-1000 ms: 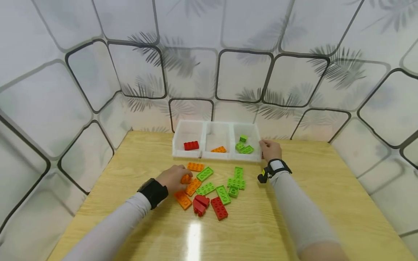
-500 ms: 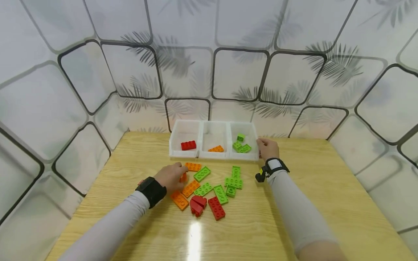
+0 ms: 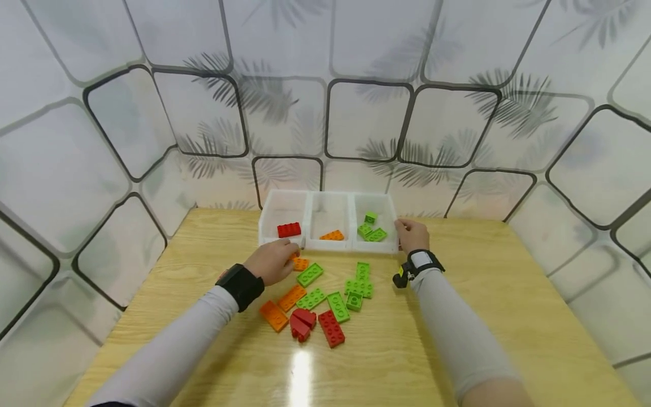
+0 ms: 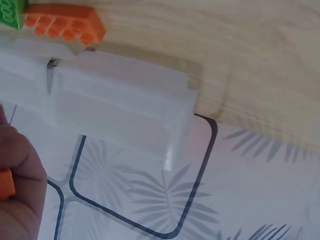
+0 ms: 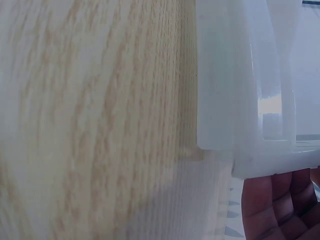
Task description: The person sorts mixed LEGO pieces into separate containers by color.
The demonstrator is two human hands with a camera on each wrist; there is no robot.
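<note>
My left hand [image 3: 273, 261] pinches an orange toy brick [image 4: 6, 184], mostly hidden by the fingers, just in front of a white three-compartment tray [image 3: 328, 245]. At the tray's right end, my right hand [image 3: 413, 234] grips the side wall; the right wrist view has its fingers [image 5: 282, 207] curled under the rim. Inside the tray lie a red brick [image 3: 289, 229] on the left, an orange brick [image 3: 333, 235] in the middle and several green bricks [image 3: 376, 235] on the right. Another orange brick [image 3: 301, 264] lies below my left fingertips.
Loose on the wooden table [image 3: 407, 350] are several green bricks [image 3: 311, 298], two more orange bricks [image 3: 274, 316], rounded red pieces [image 3: 302, 324] and a red brick [image 3: 331, 329]. A patterned curtain [image 3: 285, 124] stands close behind the tray.
My left hand has moved up and away from the loose bricks towards the tray, carrying the orange brick. My right hand keeps its grip on the tray's end. The head view has shifted slightly.
</note>
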